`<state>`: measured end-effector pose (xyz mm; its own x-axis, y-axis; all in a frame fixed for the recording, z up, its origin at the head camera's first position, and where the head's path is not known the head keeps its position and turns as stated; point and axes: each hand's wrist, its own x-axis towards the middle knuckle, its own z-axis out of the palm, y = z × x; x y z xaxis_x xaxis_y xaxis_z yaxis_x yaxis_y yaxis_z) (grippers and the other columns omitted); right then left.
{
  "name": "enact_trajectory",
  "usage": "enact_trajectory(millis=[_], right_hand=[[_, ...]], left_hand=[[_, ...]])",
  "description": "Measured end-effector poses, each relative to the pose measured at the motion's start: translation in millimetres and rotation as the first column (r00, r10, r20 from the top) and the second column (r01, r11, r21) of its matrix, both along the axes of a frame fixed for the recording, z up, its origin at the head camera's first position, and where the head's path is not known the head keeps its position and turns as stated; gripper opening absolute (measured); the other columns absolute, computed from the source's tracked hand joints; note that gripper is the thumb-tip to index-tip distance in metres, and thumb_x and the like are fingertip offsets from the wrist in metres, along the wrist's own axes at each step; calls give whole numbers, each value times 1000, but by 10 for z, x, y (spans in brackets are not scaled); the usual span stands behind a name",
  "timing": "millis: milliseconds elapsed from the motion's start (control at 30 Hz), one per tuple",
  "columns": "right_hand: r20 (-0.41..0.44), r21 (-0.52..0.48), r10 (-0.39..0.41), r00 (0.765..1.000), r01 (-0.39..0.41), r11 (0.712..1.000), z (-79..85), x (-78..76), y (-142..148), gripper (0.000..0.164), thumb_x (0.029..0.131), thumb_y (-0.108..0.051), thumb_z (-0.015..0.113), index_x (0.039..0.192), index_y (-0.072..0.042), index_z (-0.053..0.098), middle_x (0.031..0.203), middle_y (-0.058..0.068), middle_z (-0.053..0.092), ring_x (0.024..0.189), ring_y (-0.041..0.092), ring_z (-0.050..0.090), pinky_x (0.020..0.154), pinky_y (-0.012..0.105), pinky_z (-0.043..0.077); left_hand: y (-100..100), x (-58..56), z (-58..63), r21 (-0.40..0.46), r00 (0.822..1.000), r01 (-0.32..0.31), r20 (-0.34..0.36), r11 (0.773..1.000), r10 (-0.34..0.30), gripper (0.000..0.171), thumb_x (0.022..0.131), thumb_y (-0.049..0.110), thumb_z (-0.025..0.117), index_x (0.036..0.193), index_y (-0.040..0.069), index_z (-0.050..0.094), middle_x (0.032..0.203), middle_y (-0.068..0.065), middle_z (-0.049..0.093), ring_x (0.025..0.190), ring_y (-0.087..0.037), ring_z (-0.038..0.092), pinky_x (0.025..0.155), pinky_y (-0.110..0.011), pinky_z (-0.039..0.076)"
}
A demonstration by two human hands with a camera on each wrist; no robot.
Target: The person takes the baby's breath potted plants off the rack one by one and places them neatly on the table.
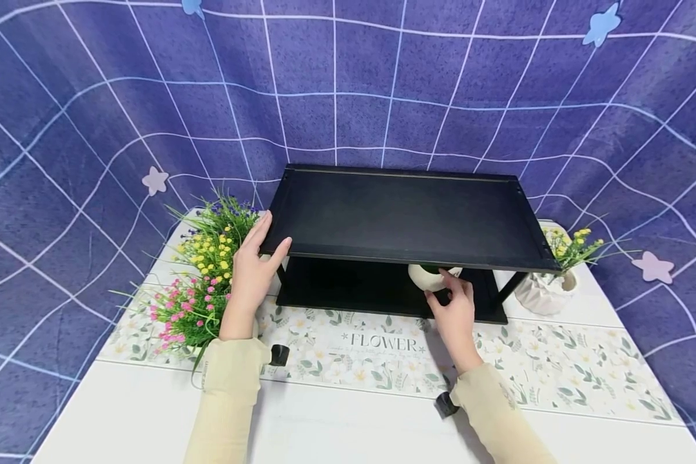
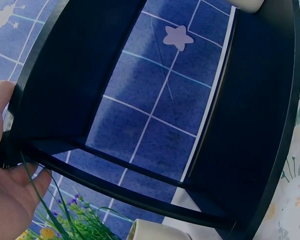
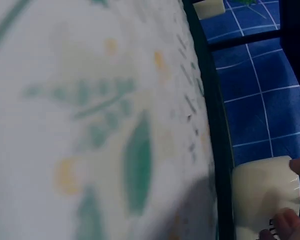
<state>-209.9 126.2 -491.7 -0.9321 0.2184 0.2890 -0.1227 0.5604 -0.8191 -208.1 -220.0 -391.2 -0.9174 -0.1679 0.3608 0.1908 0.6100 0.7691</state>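
A black two-tier shelf [image 1: 400,216] stands on the white table. At its left end my left hand [image 1: 252,274] holds the top board's front corner; in the left wrist view that hand [image 2: 10,195] has its thumb and fingers around the frame. A cream-white round pot [image 1: 422,280] sits on the lower board [image 1: 348,287], right of the middle and partly hidden by the top board. My right hand [image 1: 455,316] grips this pot at its right front side. The right wrist view shows fingers [image 3: 287,222] against the pot [image 3: 262,192], which carries dark lettering.
Potted pink, yellow and purple flowers [image 1: 200,283] crowd the shelf's left side. A white ribbed pot [image 1: 548,295] with yellow flowers stands at its right. A floral runner marked FLOWER [image 1: 359,370] lies along the front. Behind hangs a blue gridded curtain [image 1: 359,116].
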Motion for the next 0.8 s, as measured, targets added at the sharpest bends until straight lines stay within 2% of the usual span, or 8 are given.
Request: enact_trajectory(millis=[233, 533, 667, 800], right_hand=[[69, 70, -12, 998, 7, 998, 86, -70, 53, 34, 83, -14, 73, 116, -8, 64, 108, 18, 59, 105, 29, 52, 88, 39, 48], [134, 216, 2, 991, -31, 976, 219, 30, 322, 28, 86, -20, 72, 106, -3, 62, 107, 19, 56, 102, 32, 55, 89, 45, 50], [160, 223, -7, 987, -29, 974, 245, 91, 417, 37, 89, -22, 68, 117, -2, 57, 112, 21, 55, 106, 35, 56, 90, 48, 50], [137, 87, -38, 990, 26, 996, 173, 174, 354, 58, 88, -19, 70, 135, 1, 43, 120, 24, 48, 113, 37, 52, 98, 49, 48]], left_hand=[[7, -2, 12, -3, 1000, -6, -1, 1000, 6, 67, 93, 44, 62, 150, 19, 38, 157, 0, 34, 147, -21, 29, 119, -47, 29], [20, -15, 13, -8, 1000, 1, -20, 1000, -1, 66, 93, 42, 62, 149, 18, 39, 157, -1, 36, 146, -22, 31, 118, -48, 30], [5, -14, 6, -9, 1000, -8, -20, 1000, 8, 64, 94, 40, 63, 149, 17, 40, 157, -1, 36, 146, -22, 31, 118, -48, 30], [-13, -9, 3, 1, 1000, -9, -9, 1000, 9, 64, 94, 40, 62, 149, 18, 39, 157, 1, 35, 147, -22, 30, 119, -48, 29]])
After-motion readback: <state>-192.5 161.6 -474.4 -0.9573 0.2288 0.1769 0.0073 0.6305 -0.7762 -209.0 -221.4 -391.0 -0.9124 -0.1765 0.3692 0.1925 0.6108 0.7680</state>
